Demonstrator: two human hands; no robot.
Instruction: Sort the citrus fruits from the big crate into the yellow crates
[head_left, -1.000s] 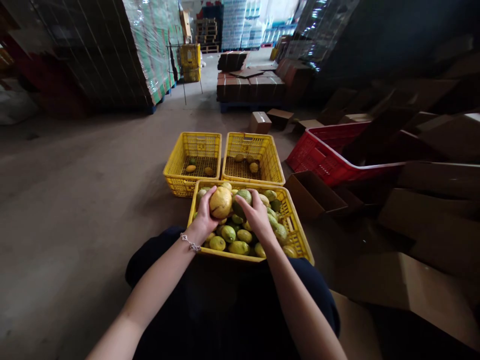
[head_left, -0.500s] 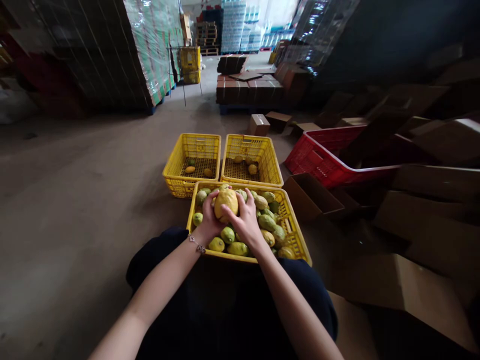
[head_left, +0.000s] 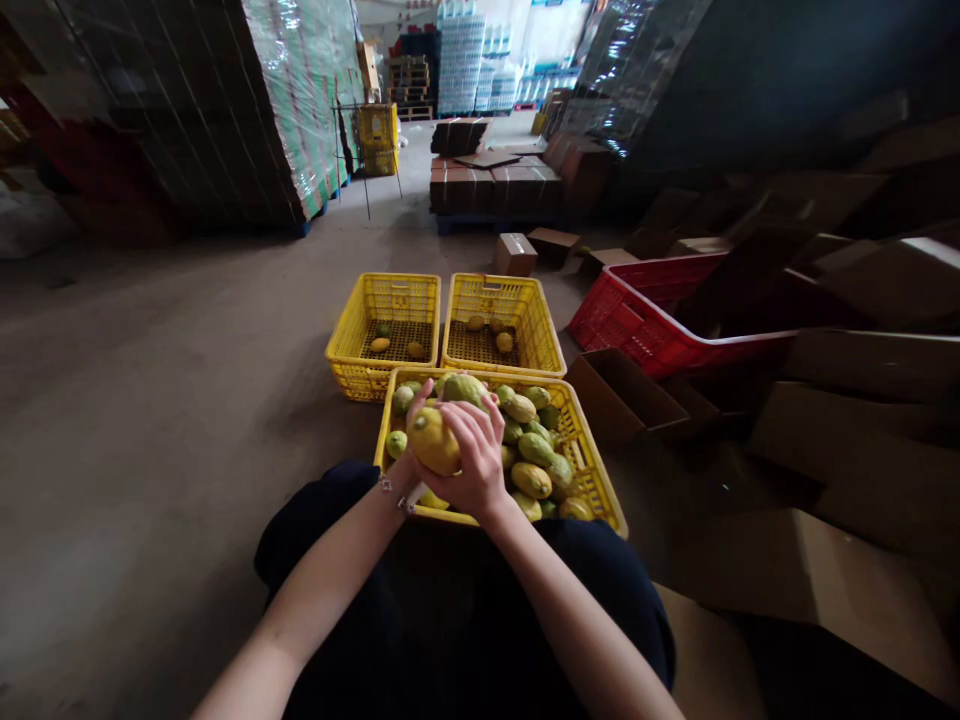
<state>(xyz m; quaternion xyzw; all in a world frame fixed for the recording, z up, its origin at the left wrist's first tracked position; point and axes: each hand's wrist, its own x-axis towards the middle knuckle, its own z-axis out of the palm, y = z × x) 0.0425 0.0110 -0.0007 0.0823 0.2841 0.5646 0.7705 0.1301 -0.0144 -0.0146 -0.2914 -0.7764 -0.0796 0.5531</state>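
A yellow papaya-like fruit [head_left: 435, 440] is clasped between my two hands over the front crate, its pale round end turned up and left. My left hand [head_left: 407, 468] cups it from the left and below, mostly hidden behind it. Wrapped over its right side is my right hand [head_left: 480, 468], fingers curled. Right behind my fingers shows a large green fruit [head_left: 465, 388]; whether it is held or lies on the pile I cannot tell. The yellow front crate [head_left: 600, 470] contains several green and yellowish fruits [head_left: 535, 447] of the same kind.
Beyond the front crate stand a left yellow crate [head_left: 349, 340] and a right yellow crate [head_left: 551, 335], each with a few fruits at the bottom. To the right are a red crate [head_left: 626, 320], an open carton [head_left: 626, 400] and flattened cardboard [head_left: 862, 420]. Stacked cartons [head_left: 495, 188] stand farther back.
The yellow fruit has been turned and moved slightly down and left. My right hand has rolled over its side, and the green fruit behind shows more.
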